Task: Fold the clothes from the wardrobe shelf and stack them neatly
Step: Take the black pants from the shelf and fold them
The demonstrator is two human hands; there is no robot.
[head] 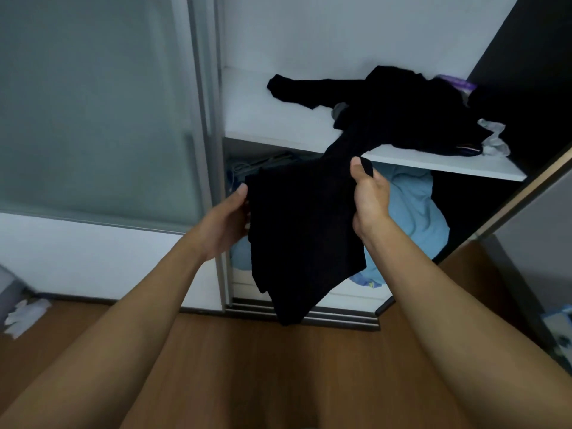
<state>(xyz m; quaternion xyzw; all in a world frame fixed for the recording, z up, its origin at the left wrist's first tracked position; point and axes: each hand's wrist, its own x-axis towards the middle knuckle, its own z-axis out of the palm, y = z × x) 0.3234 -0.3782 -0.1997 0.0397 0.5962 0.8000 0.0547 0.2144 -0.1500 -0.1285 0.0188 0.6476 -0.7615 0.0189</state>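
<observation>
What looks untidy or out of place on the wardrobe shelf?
Black clothes lie in a loose heap on the white shelf, one sleeve sprawled left; the held black garment trails over its front edge.

The garment (pixel 303 230) hides the fingers of the left hand (pixel 226 224) and right hand (pixel 370 196), and part of the blue cloth (pixel 411 209). The far pile (pixel 411 113) is too dark to separate.

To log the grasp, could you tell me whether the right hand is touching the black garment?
Touching. The head view shows the right hand pinching the black garment at its top corner, thumb on the fabric.
</observation>
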